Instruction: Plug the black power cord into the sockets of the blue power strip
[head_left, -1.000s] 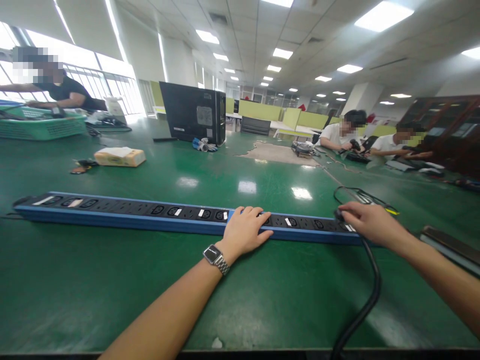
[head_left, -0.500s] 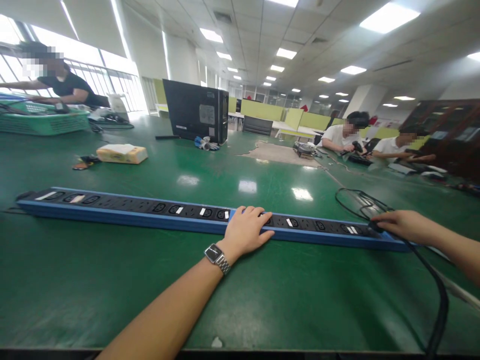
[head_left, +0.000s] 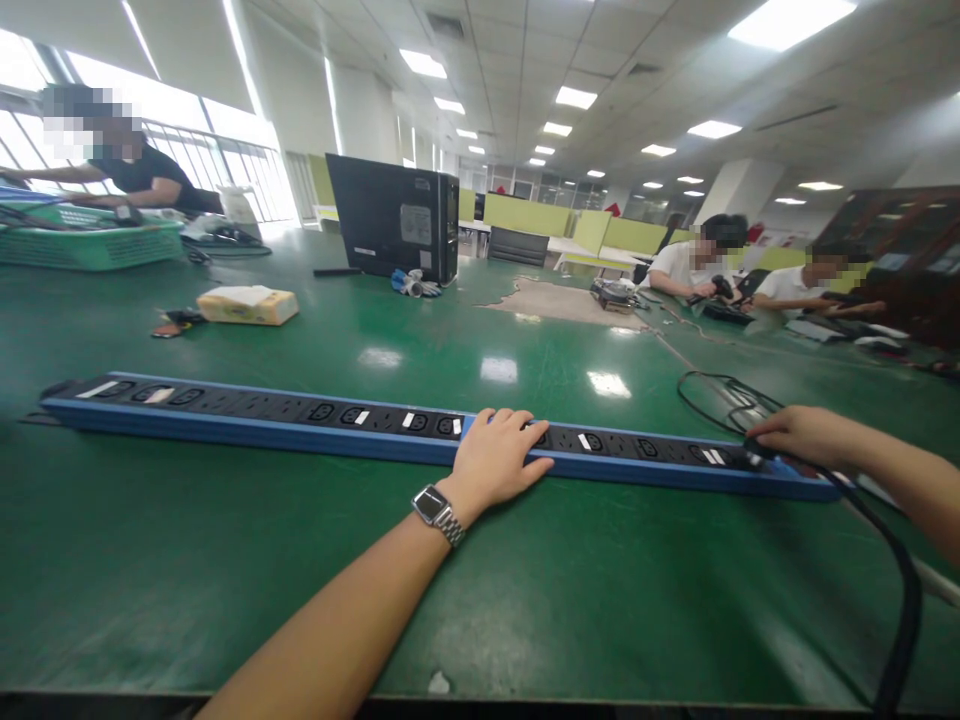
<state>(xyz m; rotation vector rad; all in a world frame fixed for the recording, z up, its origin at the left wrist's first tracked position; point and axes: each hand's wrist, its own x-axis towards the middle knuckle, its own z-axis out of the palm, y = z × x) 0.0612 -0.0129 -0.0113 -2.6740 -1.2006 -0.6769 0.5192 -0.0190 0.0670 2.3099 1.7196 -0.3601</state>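
A long blue power strip (head_left: 247,435) with black sockets lies across the green table in front of me. My left hand (head_left: 499,450) grips it near the middle, fingers draped over the far edge and thumb on the near side. At the strip's right end, my right hand (head_left: 799,435) pinches a black plug (head_left: 754,453), held at the last sockets. How deep the plug sits is hidden. Its black cable (head_left: 904,560) loops down to the right, and more thin cable (head_left: 720,390) lies coiled behind that hand.
Behind the strip are a yellow tissue pack (head_left: 251,307), a black computer case (head_left: 394,220) and blue-grey gloves (head_left: 415,284). A green basket (head_left: 97,245) stands at the left by a person (head_left: 142,170). Two people (head_left: 694,265) work at the far right.
The view has shifted slightly. My right hand has tilted a little over the strip's end, and the cable hanging from it has swung right. My left hand stays on the strip.
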